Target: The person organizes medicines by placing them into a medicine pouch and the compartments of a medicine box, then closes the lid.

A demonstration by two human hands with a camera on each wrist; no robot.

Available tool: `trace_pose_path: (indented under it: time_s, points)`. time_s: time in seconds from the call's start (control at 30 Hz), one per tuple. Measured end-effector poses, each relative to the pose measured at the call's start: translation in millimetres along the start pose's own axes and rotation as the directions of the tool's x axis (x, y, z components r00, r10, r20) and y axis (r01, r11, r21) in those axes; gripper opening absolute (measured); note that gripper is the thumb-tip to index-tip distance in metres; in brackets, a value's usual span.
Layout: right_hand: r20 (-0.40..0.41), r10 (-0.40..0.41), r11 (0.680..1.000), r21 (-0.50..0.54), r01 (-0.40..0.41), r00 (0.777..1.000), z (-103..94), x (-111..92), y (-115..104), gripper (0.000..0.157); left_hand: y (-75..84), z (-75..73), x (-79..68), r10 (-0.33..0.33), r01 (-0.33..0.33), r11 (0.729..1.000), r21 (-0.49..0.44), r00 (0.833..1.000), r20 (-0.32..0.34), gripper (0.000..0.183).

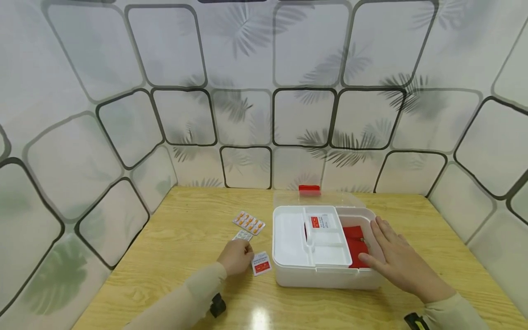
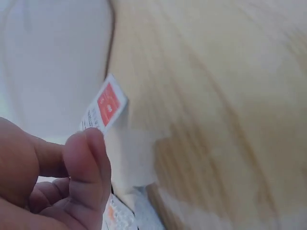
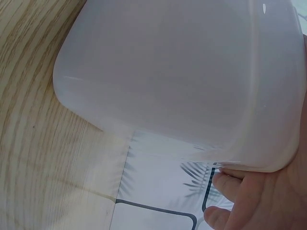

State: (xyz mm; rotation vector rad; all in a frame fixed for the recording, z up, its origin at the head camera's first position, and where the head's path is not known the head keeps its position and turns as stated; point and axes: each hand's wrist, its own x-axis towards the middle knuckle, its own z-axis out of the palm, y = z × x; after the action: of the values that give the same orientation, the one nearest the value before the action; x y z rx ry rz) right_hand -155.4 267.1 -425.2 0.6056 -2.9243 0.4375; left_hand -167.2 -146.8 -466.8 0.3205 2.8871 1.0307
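On the wooden table my left hand (image 1: pixel 237 257) has its fingers curled and pinches the corner of a small red-and-white sachet (image 1: pixel 261 263), close to the box's left side. The left wrist view shows the fingertips (image 2: pixel 91 143) against the printed end of that sachet (image 2: pixel 109 104). My right hand (image 1: pixel 398 256), fingers fairly straight, rests along the right wall of a white plastic medicine box (image 1: pixel 326 278), its thumb over the rim. A white tray (image 1: pixel 290 238) covers the box's left and middle. A red pouch (image 1: pixel 355 247) lies in the uncovered right part.
Just beyond my left hand lie a blister pack with orange pills (image 1: pixel 249 223) and a smaller blister pack of white pills (image 1: pixel 243 235), partly hidden. Another red-and-white sachet (image 1: pixel 319 222) sits in a tray compartment. The box's clear lid (image 1: pixel 284 198), with a red latch (image 1: pixel 309 189), is folded back.
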Motion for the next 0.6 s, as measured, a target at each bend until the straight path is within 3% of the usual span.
trace_pose_path:
  time_s: [0.17,0.27,0.47,0.6]
  points:
    - [0.005,0.001,1.000,-0.007,-0.001,1.000,1.0,0.6,-1.0,0.091,-1.0,-11.9,-0.5,-0.033,0.039,0.976,-0.216,0.999,0.029,0.013]
    - [0.005,0.000,1.000,-0.008,0.000,1.000,1.1,0.7,-1.3,0.092,0.6,-21.5,2.0,-0.065,0.066,0.953,-0.297,0.998,0.012,0.012]
    - [-0.001,0.005,1.000,-0.010,-0.005,1.000,0.8,0.2,-0.8,0.092,10.1,-39.9,7.8,-0.097,0.050,0.899,-0.436,0.992,-0.085,0.008]
    - [-0.002,0.004,1.000,-0.011,-0.004,1.000,1.0,0.2,-0.7,0.092,22.6,-50.7,11.2,-0.086,0.008,0.882,-0.471,0.986,-0.145,0.007]
